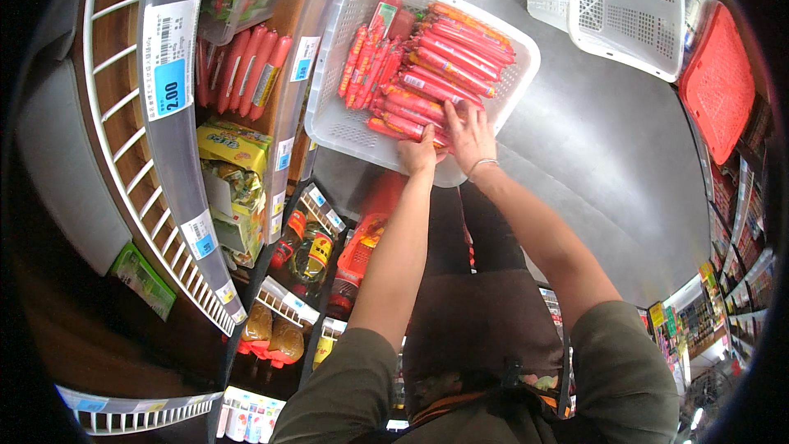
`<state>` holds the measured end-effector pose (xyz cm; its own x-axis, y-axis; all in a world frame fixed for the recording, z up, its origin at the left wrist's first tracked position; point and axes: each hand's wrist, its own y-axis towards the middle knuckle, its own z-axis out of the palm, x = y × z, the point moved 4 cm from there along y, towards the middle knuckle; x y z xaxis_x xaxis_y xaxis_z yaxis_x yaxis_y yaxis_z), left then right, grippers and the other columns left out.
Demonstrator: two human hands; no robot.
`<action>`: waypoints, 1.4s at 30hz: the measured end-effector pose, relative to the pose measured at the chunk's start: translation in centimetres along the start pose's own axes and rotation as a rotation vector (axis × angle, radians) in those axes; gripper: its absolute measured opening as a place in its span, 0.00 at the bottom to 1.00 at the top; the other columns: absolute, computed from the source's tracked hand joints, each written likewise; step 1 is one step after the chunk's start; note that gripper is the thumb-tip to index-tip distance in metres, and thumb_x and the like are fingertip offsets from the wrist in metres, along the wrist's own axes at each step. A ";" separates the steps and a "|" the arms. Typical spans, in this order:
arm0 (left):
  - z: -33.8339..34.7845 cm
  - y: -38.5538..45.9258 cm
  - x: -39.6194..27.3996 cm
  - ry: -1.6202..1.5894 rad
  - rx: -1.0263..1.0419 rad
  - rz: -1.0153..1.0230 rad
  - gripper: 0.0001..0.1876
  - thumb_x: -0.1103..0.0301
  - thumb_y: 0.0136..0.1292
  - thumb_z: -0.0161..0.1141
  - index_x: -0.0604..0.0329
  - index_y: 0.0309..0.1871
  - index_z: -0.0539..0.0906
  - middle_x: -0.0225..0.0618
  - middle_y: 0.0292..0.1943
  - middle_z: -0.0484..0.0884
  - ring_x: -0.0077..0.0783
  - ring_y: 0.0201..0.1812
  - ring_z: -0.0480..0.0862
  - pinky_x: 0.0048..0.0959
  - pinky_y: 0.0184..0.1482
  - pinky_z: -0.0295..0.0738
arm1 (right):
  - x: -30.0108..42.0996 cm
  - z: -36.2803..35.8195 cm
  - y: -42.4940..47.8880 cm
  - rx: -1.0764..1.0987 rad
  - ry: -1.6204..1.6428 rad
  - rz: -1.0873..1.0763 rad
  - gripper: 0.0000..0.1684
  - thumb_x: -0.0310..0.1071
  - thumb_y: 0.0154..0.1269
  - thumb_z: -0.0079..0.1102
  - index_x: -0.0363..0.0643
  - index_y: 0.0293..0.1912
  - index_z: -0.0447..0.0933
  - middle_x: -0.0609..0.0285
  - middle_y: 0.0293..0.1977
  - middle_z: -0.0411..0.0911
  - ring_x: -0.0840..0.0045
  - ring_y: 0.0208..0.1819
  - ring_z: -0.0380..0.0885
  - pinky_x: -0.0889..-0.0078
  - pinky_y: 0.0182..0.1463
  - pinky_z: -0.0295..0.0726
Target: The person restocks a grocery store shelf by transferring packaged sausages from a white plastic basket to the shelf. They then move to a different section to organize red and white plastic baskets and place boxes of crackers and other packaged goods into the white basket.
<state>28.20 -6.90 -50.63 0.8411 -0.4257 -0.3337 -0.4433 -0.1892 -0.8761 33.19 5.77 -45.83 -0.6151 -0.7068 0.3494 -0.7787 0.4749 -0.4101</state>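
A white perforated plastic basket (530, 68) stands before me, holding rows of red-wrapped sausages (456, 49). Smaller red-wrapped sausages (370, 68) lie in its left part, with a thicker red package (387, 9) near the back. At the basket's near side, my left hand (420, 151) has its thumb and fingers around the end of some sausages. My right hand (471, 135), a thin bracelet at its wrist, rests with spread fingers on the right ends of the same near group. How many sausages the hands hold is hidden.
Shelves with price strips (302, 68) run along the left, bearing upright sausages (246, 74) and a yellow-green snack box (234, 148). Bottles (314, 253) stand on lower shelves. Another white basket (629, 12) and a red plastic basket (718, 83) are at the upper right, beyond the grey floor (598, 135).
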 end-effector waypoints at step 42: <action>-22.8 8.6 -39.1 0.879 -0.517 0.907 0.57 0.26 0.55 0.57 0.74 0.70 0.62 0.64 0.63 0.64 0.65 0.64 0.68 0.50 0.65 0.65 | 29.4 -6.1 12.3 0.405 1.770 0.642 0.39 0.36 0.53 0.61 0.24 0.60 0.59 0.34 0.60 0.62 0.45 0.65 0.60 0.58 0.71 0.61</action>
<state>-15.57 -12.05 -37.18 -0.1922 -0.9571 -0.2169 -0.9567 0.2319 -0.1757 4.72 -5.97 -35.47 -0.3644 0.8779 0.3108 -0.5083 0.0921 -0.8563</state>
